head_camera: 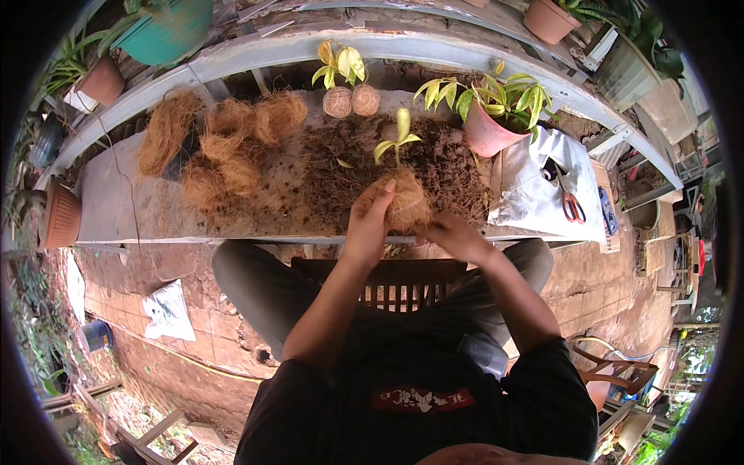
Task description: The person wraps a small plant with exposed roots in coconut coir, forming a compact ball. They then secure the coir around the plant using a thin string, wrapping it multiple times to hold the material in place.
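Note:
My left hand (369, 221) grips a ball of coconut fibre (410, 203) from its left side, thumb towards the top. A small plant (400, 139) with a few pale yellow-green leaves stands upright out of the ball. Pale strands cross the fibre surface. My right hand (459, 237) is at the ball's lower right, its fingers curled; whether they pinch a thread is too blurred to see. Beneath and behind the ball, loose dark soil with roots (447, 157) is spread on the worktable (279, 206). Two finished-looking wrapped balls (351, 102) with leafy shoots sit farther back.
Clumps of coconut fibre (232, 145) lie to the left. At right, a pink pot (491, 131) of leafy plants lies tilted beside a white plastic bag (526, 192) with scissors (572, 206) on it. A metal rail (407, 43) runs behind; a terracotta pot (61, 215) stands at left.

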A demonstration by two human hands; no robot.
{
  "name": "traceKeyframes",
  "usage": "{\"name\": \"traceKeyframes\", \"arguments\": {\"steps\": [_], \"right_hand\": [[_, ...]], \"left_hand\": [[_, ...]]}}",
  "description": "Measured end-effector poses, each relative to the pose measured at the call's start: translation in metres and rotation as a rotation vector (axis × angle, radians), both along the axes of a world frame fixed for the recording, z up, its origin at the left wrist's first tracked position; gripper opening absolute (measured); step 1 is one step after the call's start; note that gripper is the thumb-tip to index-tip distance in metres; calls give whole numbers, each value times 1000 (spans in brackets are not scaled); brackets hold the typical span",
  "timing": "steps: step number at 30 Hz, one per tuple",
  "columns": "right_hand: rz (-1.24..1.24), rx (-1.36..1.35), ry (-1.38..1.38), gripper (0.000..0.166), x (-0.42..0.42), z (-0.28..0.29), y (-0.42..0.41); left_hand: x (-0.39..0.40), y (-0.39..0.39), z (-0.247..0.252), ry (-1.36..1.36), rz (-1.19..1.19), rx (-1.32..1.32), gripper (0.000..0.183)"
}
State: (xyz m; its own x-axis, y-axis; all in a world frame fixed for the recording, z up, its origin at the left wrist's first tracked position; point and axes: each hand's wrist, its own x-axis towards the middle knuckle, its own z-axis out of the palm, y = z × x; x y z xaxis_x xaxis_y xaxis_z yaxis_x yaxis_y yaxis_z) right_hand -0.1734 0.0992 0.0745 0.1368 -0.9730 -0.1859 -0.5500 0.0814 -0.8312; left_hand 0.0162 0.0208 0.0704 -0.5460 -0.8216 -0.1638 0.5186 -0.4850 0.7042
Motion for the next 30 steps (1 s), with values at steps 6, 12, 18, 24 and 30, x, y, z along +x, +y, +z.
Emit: {"name": "traceKeyframes", "arguments": {"steps": [6, 12, 18, 24, 30], "right_hand": [[-327, 327, -280, 32, -39, 28, -14], [-317, -44, -16, 33, -31, 44, -24], [-131, -337, 122, 23, 24, 58, 3], [40, 8, 1, 30, 25, 39, 13], [135, 582, -227, 37, -23, 35, -6]], "left_hand": [[-9, 17, 0, -257, -101, -346, 37], [-17, 17, -20, -599, 142, -967, 38], [-21, 13, -13, -379, 167, -329, 40], [-17, 9, -10, 63, 207, 8, 32], [-2, 4, 0, 232, -125, -19, 34]]}}
